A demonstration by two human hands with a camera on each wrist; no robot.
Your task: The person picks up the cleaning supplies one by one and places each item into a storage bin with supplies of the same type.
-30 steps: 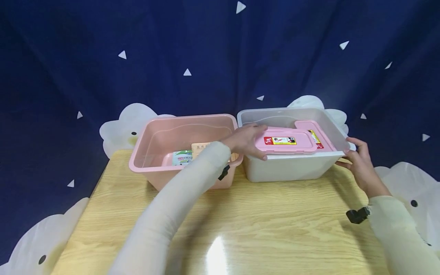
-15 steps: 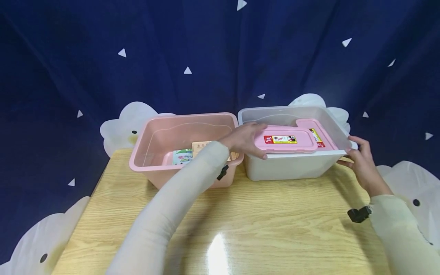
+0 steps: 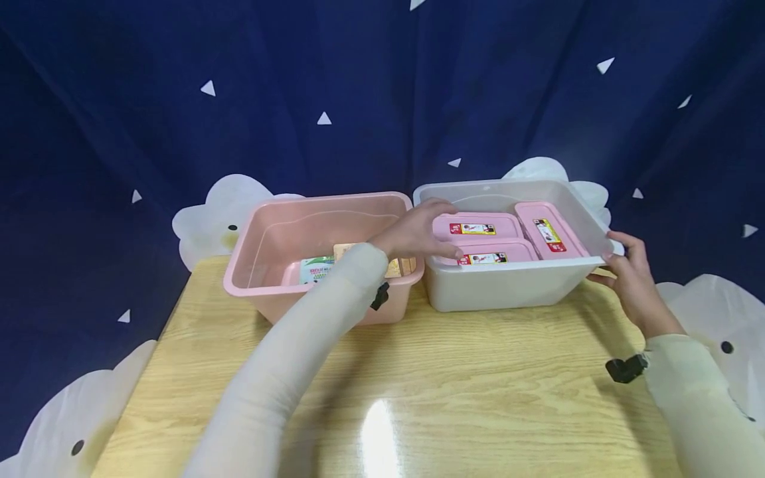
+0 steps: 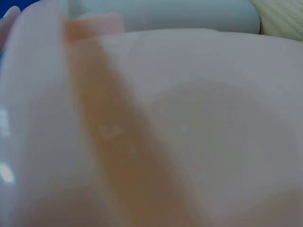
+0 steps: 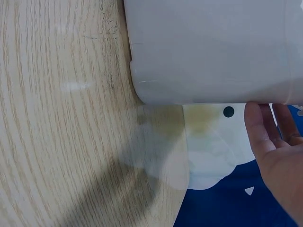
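In the head view, a white plastic bin (image 3: pixel 502 285) holds flat pink-lidded boxes with red and yellow labels. One pink box (image 3: pixel 505 251) lies along the front wall, another pink box (image 3: pixel 478 226) behind it, and a third pink box (image 3: pixel 550 232) stands crosswise at the right end. My left hand (image 3: pixel 415 229) reaches over the bin's left end, thumb and fingers spread above the front box's left end. At the right end my right hand (image 3: pixel 633 282) grips the bin's rim; the right wrist view shows its fingers (image 5: pixel 258 127) against the bin's underside edge.
A pink bin (image 3: pixel 317 199) stands left of the white one, with a green and white packet (image 3: pixel 315 270) and a tan packet (image 3: pixel 394 267) inside. Both stand on a wooden table (image 3: pixel 478 378) before a blue curtain (image 3: pixel 358 66). A blurred pale wall (image 4: pixel 213 118) fills the left wrist view.
The front pink box has dropped from rim height down into the white bin, level with the one behind. My left hand has shifted slightly left and up; the right hand stays at the rim.
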